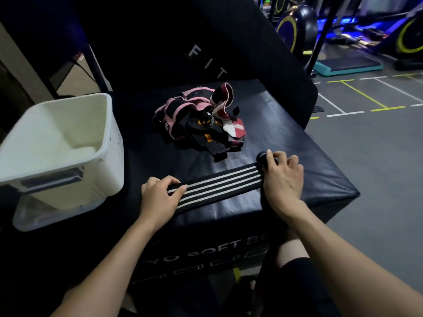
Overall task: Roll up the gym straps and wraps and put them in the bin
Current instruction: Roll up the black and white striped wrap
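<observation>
A black wrap with white stripes (217, 187) lies stretched flat across the front of a black soft box (286, 124). My right hand (282, 177) grips the small rolled-up end of the wrap at its right side. My left hand (160, 194) rests on the wrap's left end, fingers curled over its edge. Behind them sits a tangled pile of straps and wraps (201, 117) in pink, black, red and white. A white plastic bin (59, 143) stands at the left, tilted, with nothing visible inside.
A tall black pad (206, 37) leans behind the box. The gym floor with painted lines (366, 97) lies to the right, with exercise bikes (295, 28) and a step platform (348, 64) beyond. The bin rests on a white lid (45, 216).
</observation>
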